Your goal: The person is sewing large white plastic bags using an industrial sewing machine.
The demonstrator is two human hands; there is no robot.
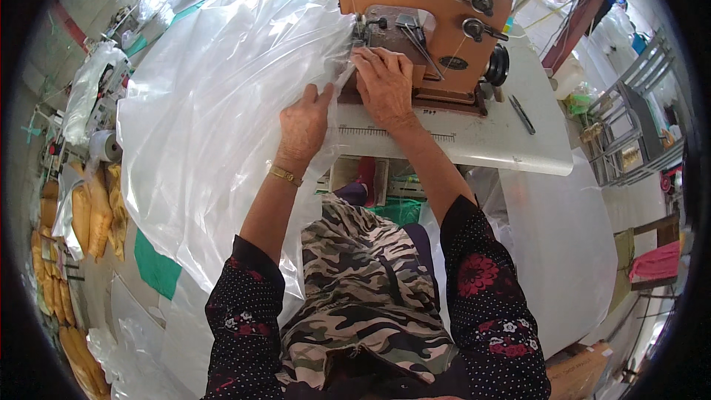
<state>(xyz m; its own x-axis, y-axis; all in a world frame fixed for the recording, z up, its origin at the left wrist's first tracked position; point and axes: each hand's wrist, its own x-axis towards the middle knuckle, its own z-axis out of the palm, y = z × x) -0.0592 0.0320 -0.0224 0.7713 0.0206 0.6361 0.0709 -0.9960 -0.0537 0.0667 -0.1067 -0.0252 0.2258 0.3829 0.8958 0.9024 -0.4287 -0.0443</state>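
Observation:
A wide sheet of clear plastic film (200,118) spreads over the left of the table and drapes down toward my lap. Its right edge bunches up at the needle area of a brown sewing machine (452,67). My left hand (305,120) is closed on the film's edge, just short of the machine. With bent fingers, my right hand (385,87) presses on the film right beside the presser foot; its fingertips partly hide the film there. The needle itself is too small to make out.
Thread snips (522,115) lie on the white table (518,144), right of the machine's black handwheel (498,65). A ruler strip (363,131) runs along the table's front edge. Grey metal chairs (629,115) stand to the right, yellowish rolled bundles (92,215) to the left.

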